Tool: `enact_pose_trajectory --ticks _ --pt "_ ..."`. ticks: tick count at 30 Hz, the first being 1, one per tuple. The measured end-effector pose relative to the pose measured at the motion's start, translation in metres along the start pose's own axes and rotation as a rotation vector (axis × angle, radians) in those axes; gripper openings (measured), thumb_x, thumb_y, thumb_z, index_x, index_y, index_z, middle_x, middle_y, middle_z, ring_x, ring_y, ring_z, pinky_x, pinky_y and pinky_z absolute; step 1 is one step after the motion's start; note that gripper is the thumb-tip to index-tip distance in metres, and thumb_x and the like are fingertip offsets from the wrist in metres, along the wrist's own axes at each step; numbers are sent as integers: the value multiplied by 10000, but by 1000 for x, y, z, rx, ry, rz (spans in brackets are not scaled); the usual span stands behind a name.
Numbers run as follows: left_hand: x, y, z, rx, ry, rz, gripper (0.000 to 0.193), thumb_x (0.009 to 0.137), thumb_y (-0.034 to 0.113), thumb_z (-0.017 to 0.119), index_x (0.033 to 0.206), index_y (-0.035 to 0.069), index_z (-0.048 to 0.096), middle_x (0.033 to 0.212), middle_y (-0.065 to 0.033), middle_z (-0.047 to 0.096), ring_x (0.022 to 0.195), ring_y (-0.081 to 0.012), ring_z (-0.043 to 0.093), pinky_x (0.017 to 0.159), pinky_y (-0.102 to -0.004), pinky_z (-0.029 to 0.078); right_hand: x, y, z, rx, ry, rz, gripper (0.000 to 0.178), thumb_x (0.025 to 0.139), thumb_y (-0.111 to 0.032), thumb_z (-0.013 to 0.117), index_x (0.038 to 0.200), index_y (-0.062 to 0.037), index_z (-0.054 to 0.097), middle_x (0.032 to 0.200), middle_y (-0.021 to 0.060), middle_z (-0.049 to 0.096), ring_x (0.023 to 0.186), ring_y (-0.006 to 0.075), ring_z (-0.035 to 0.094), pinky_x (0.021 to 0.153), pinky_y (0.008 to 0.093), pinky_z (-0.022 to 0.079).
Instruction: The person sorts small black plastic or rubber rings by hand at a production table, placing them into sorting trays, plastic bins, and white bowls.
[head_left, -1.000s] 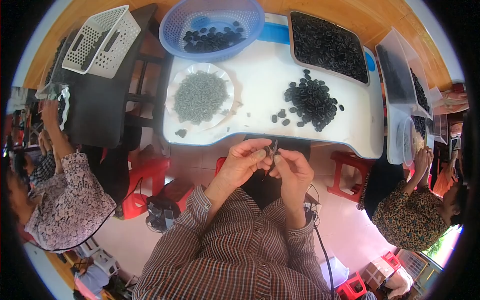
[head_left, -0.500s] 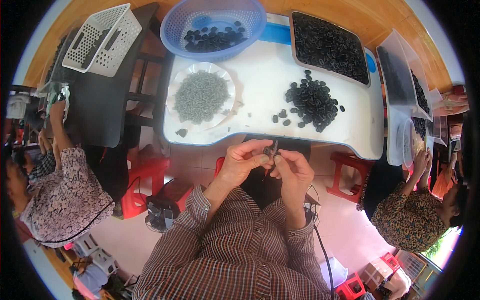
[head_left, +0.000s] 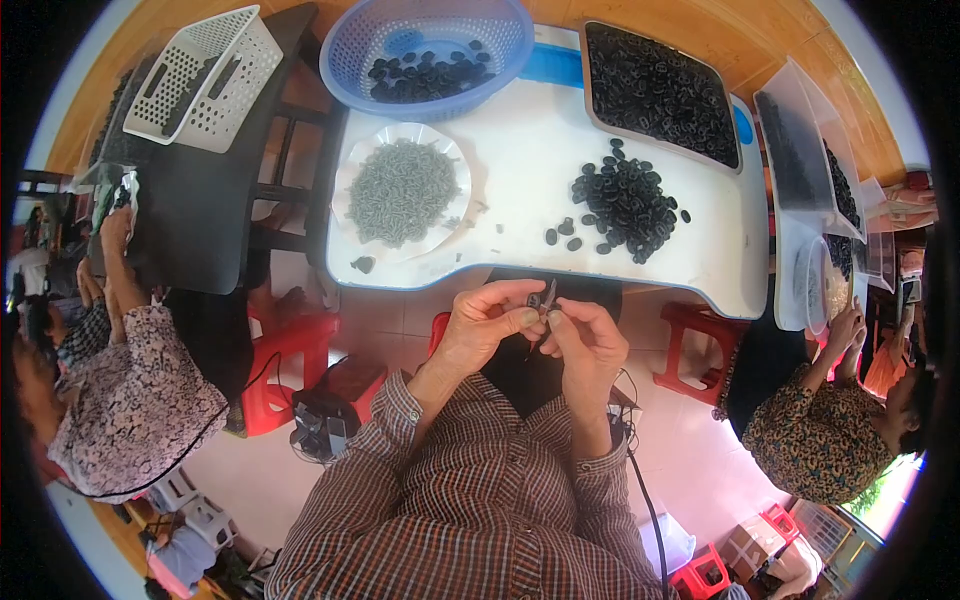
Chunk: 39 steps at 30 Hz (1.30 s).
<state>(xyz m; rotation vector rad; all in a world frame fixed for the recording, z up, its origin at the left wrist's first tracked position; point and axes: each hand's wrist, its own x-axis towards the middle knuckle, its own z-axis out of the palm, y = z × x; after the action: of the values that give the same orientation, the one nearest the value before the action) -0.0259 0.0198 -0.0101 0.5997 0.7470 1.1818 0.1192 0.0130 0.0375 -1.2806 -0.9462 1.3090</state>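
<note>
Just in front of the table edge my two hands meet at the fingertips. My left hand point(head_left: 480, 325) pinches a small dark piece point(head_left: 534, 300) between thumb and forefinger; its exact shape is too small to tell. My right hand point(head_left: 588, 340) is closed on a slim pointed metal tool point(head_left: 549, 292), whose tip sticks up between the hands against that piece. Fingers hide the rest of the tool. On the white table point(head_left: 520, 210) beyond lie a loose pile of black oval pieces point(head_left: 630, 205) and a white fluted plate point(head_left: 452, 222) heaped with small grey pieces.
A blue perforated basket point(head_left: 345, 75) with black pieces stands at the back left. A tray point(head_left: 660, 95) full of black rings fills the back right. Dark tables, clear bins point(head_left: 800, 150) and a white basket point(head_left: 205, 85) flank me, with seated people and red stools point(head_left: 690, 345).
My hands stay nearly in place, with only slight finger movement around the dark piece and the tool tip. The person at left has shifted a little.
</note>
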Motion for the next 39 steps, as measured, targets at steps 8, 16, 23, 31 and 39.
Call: enact_pose_trajectory --ticks 8,16,23,31,39 --pt "0 2 0 42 -4 7 317 846 -43 638 1161 -14 609 991 -92 671 794 -130 651 714 -247 559 0 2 2 36 -13 6 130 877 23 610 1005 9 626 813 46 639 619 55 574 530 175 466" --pt "-1 2 -2 132 -5 33 315 841 -39 649 1152 -7 617 952 -53 655 773 -100 626 707 -227 543 0 2 2 -31 -15 23 142 871 16 616 1011 11 637 768 37 642 587 60 590 512 165 449" --pt "-1 6 -2 161 -34 95 313 836 -53 648 1144 -7 623 920 -36 630 765 -94 615 697 -220 536 1 3 3 -51 -21 23 137 869 15 617 1004 11 643 761 34 640 589 63 600 501 164 444" --pt "-1 8 -1 226 -41 108 300 840 -40 651 1136 1 630 894 -29 622 761 -92 615 669 -213 528 1 5 1 -54 -38 -12 136 861 28 621 993 19 648 792 43 634 592 64 595 502 168 453" --pt "-2 7 0 258 -61 126 292 845 -28 650 1135 3 632 912 -36 624 756 -90 618 651 -209 525 1 5 -1 -68 -46 -9 137 857 40 618 988 17 651 792 47 636 591 64 593 502 171 457"
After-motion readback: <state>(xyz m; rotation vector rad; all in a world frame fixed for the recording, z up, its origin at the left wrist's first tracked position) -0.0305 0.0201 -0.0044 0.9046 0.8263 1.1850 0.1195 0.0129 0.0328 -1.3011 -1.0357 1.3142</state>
